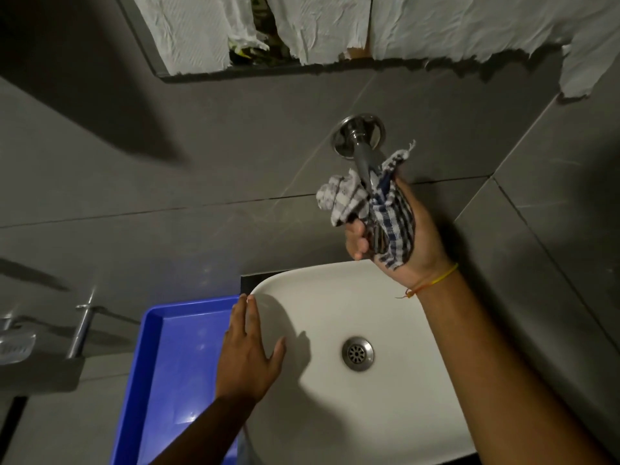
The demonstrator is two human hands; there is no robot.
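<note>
A view from above looks down on a bathroom washbasin set against grey wall tiles; the right hand (pixel 396 236) is raised over the far edge of the basin and grasps a checked cloth (pixel 379 209), white with dark blue and grey stripes, its fingers curled round the fabric; the cloth is wrapped about a chrome tap spout (pixel 364 159) that juts from a round chrome plate on the wall, and a loose bunch of the cloth hangs to the left of the spout; a thin yellow and orange thread circles the right wrist; the left hand (pixel 250 350) lies flat with straight, spread fingers on the left rim of the white basin (pixel 335 290), holding nothing; a round metal drain (pixel 358 353) sits in the middle of the bowl; a blue plastic tray (pixel 174 364) lies just beside the basin on its left, partly under the left forearm; further left a metal fitting is fixed to the wall; above, a mirror (pixel 161 67) has its face covered with torn white paper (pixel 322 25).
</note>
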